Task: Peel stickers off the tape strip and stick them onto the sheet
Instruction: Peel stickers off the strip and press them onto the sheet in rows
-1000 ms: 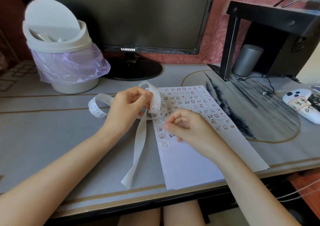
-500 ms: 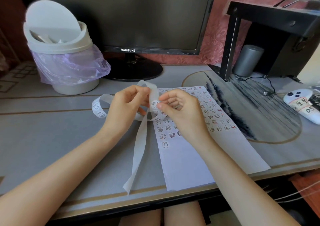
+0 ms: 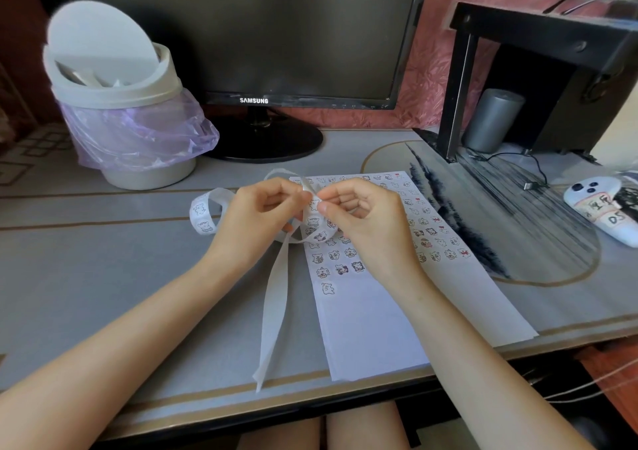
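A white sheet [image 3: 366, 325] lies on the desk, its far half covered with rows of small animal stickers. A long white tape strip [image 3: 274, 306] curls in loops above the sheet's left edge; its bare tail trails toward the desk's front edge. My left hand [image 3: 257, 222] pinches the strip in a raised loop. My right hand [image 3: 362, 222] meets it, thumb and forefinger pinching at a sticker on the strip [image 3: 315, 205]. A further loop of the strip with stickers [image 3: 202, 216] lies left of my left hand.
A lidded bin with a purple bag [image 3: 121, 118] stands at the back left. A dark Samsung monitor [image 3: 255, 35] stands behind the sheet. A black shelf [image 3: 538, 70] with a grey cylinder [image 3: 492, 120] is at right, and a white controller [image 3: 604, 209] lies at the far right.
My right hand rose from the sheet's lower sticker rows up to the strip held in my left hand and now pinches at it. The strip's loops shifted slightly.
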{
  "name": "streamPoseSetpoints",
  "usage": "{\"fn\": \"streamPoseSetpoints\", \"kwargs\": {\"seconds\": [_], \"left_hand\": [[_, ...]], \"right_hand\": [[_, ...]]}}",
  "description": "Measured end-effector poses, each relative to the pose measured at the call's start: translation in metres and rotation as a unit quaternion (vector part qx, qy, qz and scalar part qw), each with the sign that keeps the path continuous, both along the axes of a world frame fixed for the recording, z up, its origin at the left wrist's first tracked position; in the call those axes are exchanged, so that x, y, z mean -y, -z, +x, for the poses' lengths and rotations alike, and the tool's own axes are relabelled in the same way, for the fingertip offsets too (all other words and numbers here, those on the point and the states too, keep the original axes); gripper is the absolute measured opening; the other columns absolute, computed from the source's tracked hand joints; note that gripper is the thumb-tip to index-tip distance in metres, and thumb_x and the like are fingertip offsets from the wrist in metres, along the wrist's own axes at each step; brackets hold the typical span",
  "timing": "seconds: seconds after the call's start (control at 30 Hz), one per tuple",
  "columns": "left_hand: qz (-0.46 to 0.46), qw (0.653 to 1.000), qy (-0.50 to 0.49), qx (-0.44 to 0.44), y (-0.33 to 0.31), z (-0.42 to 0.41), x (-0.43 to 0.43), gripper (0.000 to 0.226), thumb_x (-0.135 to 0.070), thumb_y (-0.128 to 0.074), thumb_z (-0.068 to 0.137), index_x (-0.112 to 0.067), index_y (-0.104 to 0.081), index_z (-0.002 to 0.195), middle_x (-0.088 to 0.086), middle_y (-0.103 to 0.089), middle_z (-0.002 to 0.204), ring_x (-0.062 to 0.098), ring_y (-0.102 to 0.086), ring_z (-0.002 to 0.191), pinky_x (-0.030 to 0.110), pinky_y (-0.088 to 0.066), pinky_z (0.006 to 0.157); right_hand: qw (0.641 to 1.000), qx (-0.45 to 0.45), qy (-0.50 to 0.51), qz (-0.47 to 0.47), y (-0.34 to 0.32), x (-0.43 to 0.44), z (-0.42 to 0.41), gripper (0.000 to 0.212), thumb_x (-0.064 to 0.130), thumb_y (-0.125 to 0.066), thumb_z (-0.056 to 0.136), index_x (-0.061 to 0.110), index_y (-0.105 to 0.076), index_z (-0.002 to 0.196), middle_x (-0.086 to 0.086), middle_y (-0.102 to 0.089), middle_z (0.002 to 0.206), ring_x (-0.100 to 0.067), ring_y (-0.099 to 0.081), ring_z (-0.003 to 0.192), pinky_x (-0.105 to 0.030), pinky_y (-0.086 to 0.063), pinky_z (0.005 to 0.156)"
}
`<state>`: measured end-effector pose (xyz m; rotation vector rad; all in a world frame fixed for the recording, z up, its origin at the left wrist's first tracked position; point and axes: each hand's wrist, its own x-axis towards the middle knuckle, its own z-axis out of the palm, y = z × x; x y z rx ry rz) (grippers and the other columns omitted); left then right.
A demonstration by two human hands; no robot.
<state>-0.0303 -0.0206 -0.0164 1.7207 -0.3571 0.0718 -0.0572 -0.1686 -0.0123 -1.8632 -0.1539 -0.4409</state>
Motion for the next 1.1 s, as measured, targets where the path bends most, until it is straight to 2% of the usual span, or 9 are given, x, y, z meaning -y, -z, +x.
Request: {"fn": "streamPoseSetpoints", "kwargs": {"seconds": [0.17,0.3,0.47,0.63,0.73,0.83,0.9,0.97,1.1], "left_hand": [[0.003,1.000,-0.002,-0.009,0.000,-0.001,0.001,0.014,-0.016,-0.060,0.090,-0.008,-0.068,0.083,0.015,-0.069,0.079,0.009,-0.061,0.069,0.015,-0.048,0.060],[-0.002,1.000,-0.007,-0.017,0.000,-0.001,0.001,0.012,-0.016,-0.061,0.090,-0.011,-0.068,0.081,0.015,-0.071,0.079,0.012,-0.063,0.070,0.016,-0.048,0.059],[-0.008,0.999,-0.010,-0.033,0.000,-0.002,0.001,0.013,-0.017,-0.063,0.089,-0.007,-0.068,0.082,0.014,-0.072,0.078,0.013,-0.064,0.069,0.016,-0.048,0.059],[-0.030,0.998,0.001,-0.062,-0.001,-0.001,0.000,0.013,-0.015,-0.064,0.088,-0.004,-0.067,0.081,0.009,-0.070,0.073,0.011,-0.064,0.068,0.017,-0.050,0.059],[-0.048,0.996,0.007,-0.079,-0.002,0.000,-0.001,0.011,-0.012,-0.063,0.087,-0.005,-0.065,0.079,0.005,-0.069,0.071,0.009,-0.065,0.066,0.016,-0.050,0.058],[-0.052,0.995,0.001,-0.080,-0.002,0.001,-0.001,0.011,-0.012,-0.062,0.088,-0.005,-0.064,0.080,0.004,-0.068,0.070,0.009,-0.065,0.066,0.016,-0.050,0.059],[-0.052,0.996,-0.004,-0.077,-0.002,0.001,-0.002,0.011,-0.011,-0.062,0.088,-0.006,-0.064,0.079,0.001,-0.069,0.068,0.008,-0.064,0.066,0.016,-0.051,0.059],[-0.041,0.997,-0.009,-0.070,-0.002,0.001,-0.001,0.012,-0.012,-0.062,0.088,-0.008,-0.064,0.077,0.002,-0.069,0.070,0.008,-0.064,0.066,0.016,-0.051,0.059],[-0.024,0.998,-0.016,-0.064,0.000,0.000,0.000,0.011,-0.013,-0.062,0.088,-0.008,-0.065,0.078,0.010,-0.070,0.076,0.010,-0.063,0.069,0.017,-0.050,0.060]], "right_hand": [[1.000,0.001,0.003,-0.003,0.001,0.001,0.000,0.013,0.005,-0.072,0.079,0.017,-0.070,0.083,0.004,-0.069,0.077,-0.015,-0.063,0.073,-0.028,-0.052,0.069],[1.000,-0.004,0.008,-0.013,0.000,0.001,0.000,0.012,0.006,-0.072,0.079,0.018,-0.069,0.081,0.008,-0.067,0.075,-0.010,-0.059,0.069,-0.022,-0.048,0.065],[0.999,-0.013,0.004,-0.038,0.000,0.003,-0.002,0.009,0.009,-0.071,0.080,0.018,-0.068,0.082,0.011,-0.066,0.078,-0.012,-0.059,0.068,-0.022,-0.045,0.062],[0.995,0.009,0.005,-0.097,0.004,0.006,-0.004,0.006,0.014,-0.070,0.081,0.020,-0.067,0.083,0.012,-0.062,0.088,-0.013,-0.055,0.078,-0.022,-0.040,0.067],[0.994,0.017,-0.001,-0.111,0.004,0.007,-0.008,0.006,0.015,-0.070,0.082,0.019,-0.067,0.084,0.013,-0.062,0.089,-0.007,-0.052,0.080,-0.017,-0.034,0.069],[0.999,-0.010,-0.017,-0.048,-0.001,0.008,-0.013,0.009,0.012,-0.070,0.082,0.020,-0.067,0.083,0.015,-0.062,0.083,-0.003,-0.050,0.068,-0.013,-0.034,0.061],[0.999,-0.027,-0.025,-0.002,-0.006,0.010,-0.017,0.012,0.009,-0.070,0.081,0.020,-0.066,0.080,0.011,-0.064,0.078,-0.008,-0.055,0.069,-0.014,-0.038,0.059],[0.998,-0.057,-0.032,0.006,-0.011,0.013,-0.022,0.011,0.009,-0.073,0.079,0.018,-0.066,0.077,0.008,-0.066,0.075,-0.007,-0.058,0.071,-0.016,-0.043,0.062],[0.985,-0.159,-0.065,0.000,-0.015,0.029,-0.034,0.005,0.008,-0.073,0.079,0.008,-0.068,0.078,0.002,-0.064,0.068,-0.004,-0.053,0.059,-0.010,-0.042,0.054]]}}
